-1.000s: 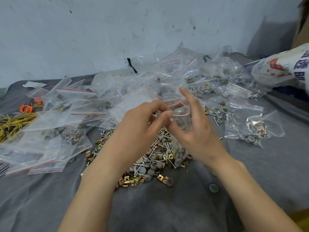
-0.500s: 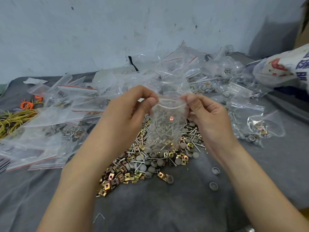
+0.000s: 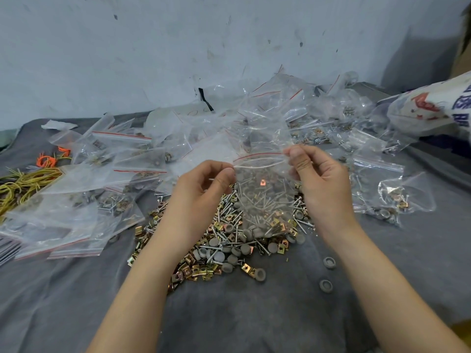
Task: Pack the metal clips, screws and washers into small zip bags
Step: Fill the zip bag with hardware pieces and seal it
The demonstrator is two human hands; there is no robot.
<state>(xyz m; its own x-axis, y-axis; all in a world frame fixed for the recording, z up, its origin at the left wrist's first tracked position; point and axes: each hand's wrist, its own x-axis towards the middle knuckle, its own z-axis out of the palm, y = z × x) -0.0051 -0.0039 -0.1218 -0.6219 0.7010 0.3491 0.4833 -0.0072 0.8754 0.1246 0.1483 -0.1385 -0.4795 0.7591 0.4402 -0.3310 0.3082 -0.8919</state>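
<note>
I am pinching a clear zip bag [image 3: 262, 192] at its red-lined top, left hand [image 3: 201, 197] on its left corner, right hand [image 3: 323, 184] on its right. It is hanging over the pile of clips, screws and washers [image 3: 224, 248] on the grey cloth [image 3: 254, 314].

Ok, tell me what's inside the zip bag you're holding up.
One orange-lit metal clip seems to sit inside the zip bag, pinched by left hand and right hand. The pile behind shows through the clear plastic, so other contents cannot be told apart.

Left hand [image 3: 204, 192], right hand [image 3: 323, 182] both pinching.
</note>
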